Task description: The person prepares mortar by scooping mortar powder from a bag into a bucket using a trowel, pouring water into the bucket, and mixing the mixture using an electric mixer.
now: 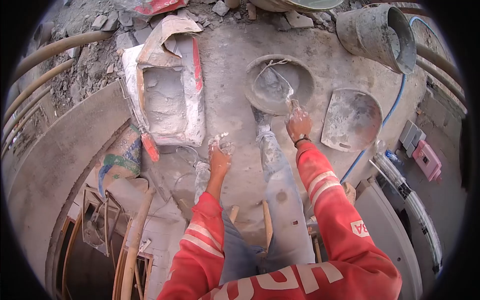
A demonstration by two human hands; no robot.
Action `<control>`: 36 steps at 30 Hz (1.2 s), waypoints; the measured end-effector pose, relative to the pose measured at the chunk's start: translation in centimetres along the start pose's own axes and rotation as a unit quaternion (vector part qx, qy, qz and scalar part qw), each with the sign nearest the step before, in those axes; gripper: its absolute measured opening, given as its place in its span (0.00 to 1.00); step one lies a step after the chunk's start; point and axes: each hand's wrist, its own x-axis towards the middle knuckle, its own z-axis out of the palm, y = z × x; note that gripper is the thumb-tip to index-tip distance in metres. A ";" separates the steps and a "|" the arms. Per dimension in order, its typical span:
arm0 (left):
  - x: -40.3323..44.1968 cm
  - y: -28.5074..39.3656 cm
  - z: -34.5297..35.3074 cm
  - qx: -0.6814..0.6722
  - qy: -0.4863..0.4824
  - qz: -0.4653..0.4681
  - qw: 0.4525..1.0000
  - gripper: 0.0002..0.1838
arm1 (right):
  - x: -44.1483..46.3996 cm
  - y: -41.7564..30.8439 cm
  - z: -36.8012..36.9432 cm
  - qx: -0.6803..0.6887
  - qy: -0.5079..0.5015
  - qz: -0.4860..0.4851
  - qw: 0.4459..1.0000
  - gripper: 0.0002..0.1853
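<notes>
My right hand (299, 123) is closed around the handle of what looks like a trowel (289, 92), caked with pale mortar. Its thin metal part reaches into a round grey basin (254, 95) holding wet grey mortar (270, 85). My left hand (220, 152) hovers left of my knees, fingers loosely curled and apart, coated with cement, with nothing visible in it. Ahead and to its left lies a cement bag (196, 112), cut open on top, showing grey powder (166, 102). A flat, mortar-stained scoop-like pan (352, 120) rests to the right of the basin.
A dirty bucket (367, 37) lies tipped at the far right. Beside the cement bag is a red-handled tool (149, 146). A blue hose (395, 102) runs along the right. Rubble (107, 22) and curved pipes (55, 47) border the left; a pink case (426, 159) sits right.
</notes>
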 end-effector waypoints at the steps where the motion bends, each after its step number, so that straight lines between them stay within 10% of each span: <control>1: 0.0 0.1 -0.8 -0.005 0.001 -0.003 1.000 0.36 | -0.7 0.4 0.0 -0.010 -0.014 0.017 1.000 0.21; 12: 10.3 -13.9 -15.8 0.069 0.154 -0.153 0.974 0.37 | -9.2 -11.1 -9.0 0.135 -0.010 -0.008 0.991 0.29; 18: 20.6 -21.9 -21.4 0.207 0.348 0.072 0.911 0.34 | -0.9 -30.9 6.2 0.085 -0.045 -0.187 0.978 0.30; 25: 27.9 -26.9 -22.0 0.221 0.219 0.122 0.942 0.23 | 10.2 -42.9 23.2 -0.003 0.117 -0.315 0.942 0.25; 36: 28.1 -28.6 -23.7 0.194 0.209 0.175 0.942 0.16 | 5.8 -42.2 21.8 -0.026 -0.075 -0.362 0.929 0.26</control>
